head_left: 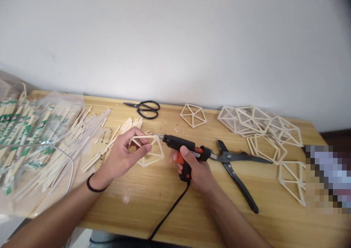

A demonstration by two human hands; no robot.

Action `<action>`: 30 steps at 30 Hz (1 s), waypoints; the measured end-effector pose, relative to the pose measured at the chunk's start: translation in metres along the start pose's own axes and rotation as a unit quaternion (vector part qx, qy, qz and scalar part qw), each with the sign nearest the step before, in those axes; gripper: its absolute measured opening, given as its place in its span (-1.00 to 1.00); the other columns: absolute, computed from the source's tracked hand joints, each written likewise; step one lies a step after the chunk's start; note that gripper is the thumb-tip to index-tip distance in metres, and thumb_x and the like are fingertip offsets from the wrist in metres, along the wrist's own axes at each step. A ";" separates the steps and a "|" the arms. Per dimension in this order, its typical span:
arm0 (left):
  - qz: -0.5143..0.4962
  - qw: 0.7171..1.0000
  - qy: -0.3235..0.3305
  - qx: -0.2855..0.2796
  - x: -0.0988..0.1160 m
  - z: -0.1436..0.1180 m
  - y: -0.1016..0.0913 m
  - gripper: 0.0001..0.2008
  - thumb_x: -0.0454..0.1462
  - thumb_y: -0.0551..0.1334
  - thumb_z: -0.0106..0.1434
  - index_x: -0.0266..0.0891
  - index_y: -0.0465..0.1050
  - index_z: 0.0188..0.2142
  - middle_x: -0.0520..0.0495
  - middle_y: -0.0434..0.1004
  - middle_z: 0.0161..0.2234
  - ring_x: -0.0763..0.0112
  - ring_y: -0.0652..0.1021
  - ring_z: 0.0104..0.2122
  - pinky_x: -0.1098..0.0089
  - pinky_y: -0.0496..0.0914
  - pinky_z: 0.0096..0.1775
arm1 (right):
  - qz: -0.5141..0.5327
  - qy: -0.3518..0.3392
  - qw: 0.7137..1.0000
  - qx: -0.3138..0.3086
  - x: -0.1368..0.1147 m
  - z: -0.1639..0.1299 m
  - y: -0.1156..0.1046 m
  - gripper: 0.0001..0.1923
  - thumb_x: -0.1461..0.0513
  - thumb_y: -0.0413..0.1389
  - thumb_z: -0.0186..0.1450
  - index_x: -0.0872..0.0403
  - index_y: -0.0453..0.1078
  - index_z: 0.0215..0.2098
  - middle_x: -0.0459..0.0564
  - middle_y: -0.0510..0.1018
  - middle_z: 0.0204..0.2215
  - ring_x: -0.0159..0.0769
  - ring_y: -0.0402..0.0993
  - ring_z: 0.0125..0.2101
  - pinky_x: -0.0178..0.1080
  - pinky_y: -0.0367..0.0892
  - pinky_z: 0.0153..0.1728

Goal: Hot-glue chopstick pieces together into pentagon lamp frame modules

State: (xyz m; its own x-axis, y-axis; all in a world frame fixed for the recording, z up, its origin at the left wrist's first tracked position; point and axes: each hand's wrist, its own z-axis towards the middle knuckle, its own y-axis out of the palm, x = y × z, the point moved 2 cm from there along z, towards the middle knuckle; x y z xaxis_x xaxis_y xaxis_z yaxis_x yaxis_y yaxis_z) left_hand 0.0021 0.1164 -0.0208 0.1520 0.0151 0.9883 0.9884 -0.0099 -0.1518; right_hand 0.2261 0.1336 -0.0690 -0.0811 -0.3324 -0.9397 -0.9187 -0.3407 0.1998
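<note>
My left hand [123,154] pinches a pentagon frame of pale wooden sticks [154,156] that rests on the wooden table [153,200]. My right hand [196,169] grips a black and orange hot glue gun [183,147]. Its nozzle points left and touches the frame's upper corner near my left fingertips. The gun's black cord [168,213] runs down over the table's near edge. A black band circles my left wrist.
Black scissors [145,109] lie at the back. Large black shears [238,167] lie just right of the glue gun. Finished stick frames [257,125] are piled at right, one [193,115] alone. Loose sticks [93,138] and bagged chopsticks [24,131] cover the left.
</note>
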 end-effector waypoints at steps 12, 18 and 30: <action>-0.006 1.000 -0.003 0.011 -0.006 0.000 -0.001 -0.84 -0.24 0.40 0.34 -0.18 0.47 -0.31 0.09 0.50 -0.42 0.49 0.45 -0.45 0.46 0.31 -0.39 | -0.063 0.012 0.998 -0.013 0.002 0.000 -0.002 -0.31 -0.34 0.12 0.36 0.07 0.60 -0.41 -0.13 0.36 -0.57 -0.40 0.32 -0.59 -0.34 0.27 -0.56; 0.000 1.000 -0.006 0.012 -0.003 0.001 -0.001 -0.85 -0.25 0.40 0.32 -0.19 0.47 -0.32 0.07 0.50 -0.41 0.48 0.46 -0.46 0.45 0.32 -0.41 | -0.036 0.008 0.999 -0.003 0.004 0.000 -0.003 -0.34 -0.31 0.14 0.37 0.07 0.60 -0.42 -0.12 0.38 -0.58 -0.40 0.30 -0.59 -0.34 0.26 -0.56; 0.036 0.999 0.000 0.004 0.000 0.001 0.002 -0.84 -0.23 0.37 0.32 -0.19 0.45 -0.34 0.04 0.52 -0.43 0.44 0.49 -0.44 0.44 0.38 -0.40 | 0.022 0.011 1.000 0.008 0.002 -0.002 -0.002 -0.37 -0.31 0.22 0.30 0.06 0.56 -0.44 -0.07 0.48 -0.56 -0.40 0.28 -0.60 -0.35 0.29 -0.61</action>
State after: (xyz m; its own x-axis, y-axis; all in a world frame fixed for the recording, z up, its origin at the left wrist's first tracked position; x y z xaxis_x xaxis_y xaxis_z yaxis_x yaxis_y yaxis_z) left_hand 0.0041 0.1174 -0.0207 0.2224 0.0155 0.9748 0.9750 -0.0040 -0.2224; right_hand 0.2287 0.1323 -0.0711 -0.1133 -0.3661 -0.9237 -0.9208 -0.3106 0.2361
